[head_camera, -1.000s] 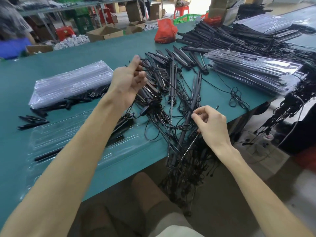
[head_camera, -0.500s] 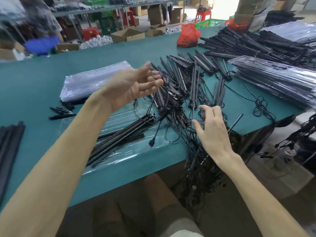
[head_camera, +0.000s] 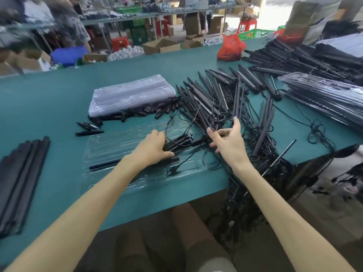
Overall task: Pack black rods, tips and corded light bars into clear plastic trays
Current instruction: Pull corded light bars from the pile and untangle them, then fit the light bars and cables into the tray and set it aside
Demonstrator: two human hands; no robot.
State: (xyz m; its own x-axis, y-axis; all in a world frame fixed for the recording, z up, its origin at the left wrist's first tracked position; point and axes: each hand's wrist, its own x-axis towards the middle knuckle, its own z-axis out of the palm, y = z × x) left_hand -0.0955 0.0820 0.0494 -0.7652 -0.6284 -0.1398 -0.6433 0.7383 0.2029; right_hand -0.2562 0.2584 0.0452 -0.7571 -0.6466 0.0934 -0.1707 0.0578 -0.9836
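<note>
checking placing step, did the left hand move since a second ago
Yes. The left hand dropped from level with the wrapped tray stack to grip the bars in the clear tray.

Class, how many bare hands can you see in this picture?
2. The left hand grips black rods in the clear plastic tray; the right hand is among tangled black corded light bars.

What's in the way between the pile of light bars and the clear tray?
Tangled cords lie over the pile, and one loops across the tray. The left hand grips bars already inside.
</note>
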